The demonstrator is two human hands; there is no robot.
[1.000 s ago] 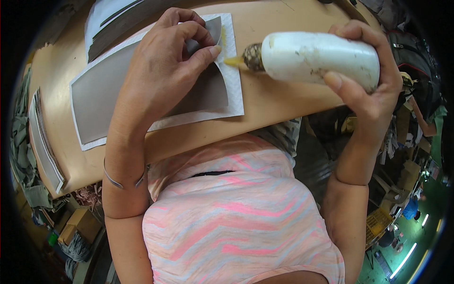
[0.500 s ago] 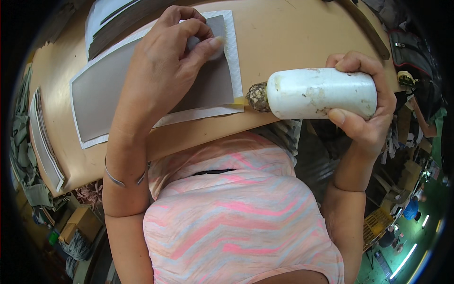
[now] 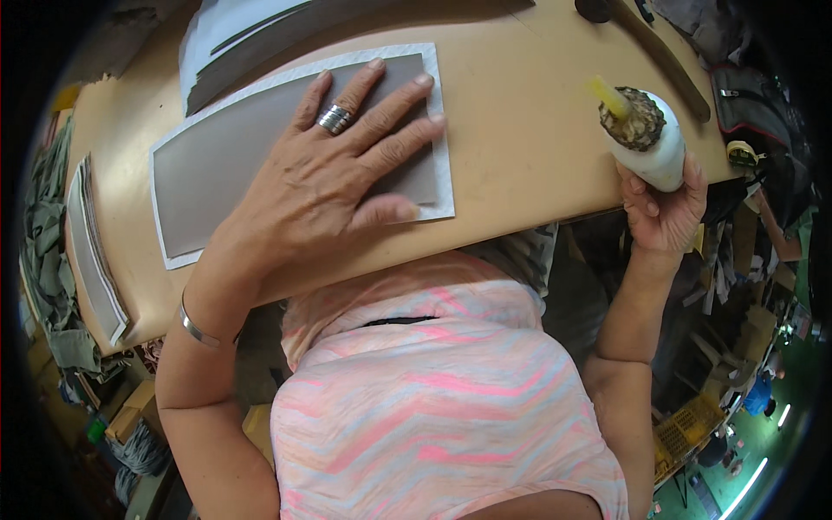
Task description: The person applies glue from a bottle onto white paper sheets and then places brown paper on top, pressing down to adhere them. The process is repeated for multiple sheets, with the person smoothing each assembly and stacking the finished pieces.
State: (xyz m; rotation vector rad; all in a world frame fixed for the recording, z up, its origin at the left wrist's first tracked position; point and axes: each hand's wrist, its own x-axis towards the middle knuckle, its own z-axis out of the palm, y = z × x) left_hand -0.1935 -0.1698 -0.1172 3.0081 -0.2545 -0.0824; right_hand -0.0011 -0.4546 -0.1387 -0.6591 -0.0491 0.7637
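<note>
A grey rectangular sheet (image 3: pixel 234 139) lies on a slightly larger white backing sheet (image 3: pixel 442 186) on the table. My left hand (image 3: pixel 338 156) rests flat over the grey sheet's right half, fingers spread, with a ring on one finger. Off to the right, above the table's front edge, my right hand (image 3: pixel 659 204) grips a white glue bottle (image 3: pixel 666 160). The bottle is held roughly upright, tilted toward the head camera. Its neck is crusted with dried brown residue and ends in a yellowish nozzle (image 3: pixel 611 98).
Dark grey strips (image 3: pixel 251 65) lie on white sheets at the table's far left. A stack of curved sheets (image 3: pixel 91 251) sits near the left edge. A hammer (image 3: pixel 659 52) lies at the far right, near a tape measure (image 3: pixel 743 153) and a black bag (image 3: pixel 758 113).
My left hand has gone from a pinched grip over the sheet's upper right to lying flat with fingers spread. The bottle has swung from lying sideways to upright, farther right.
</note>
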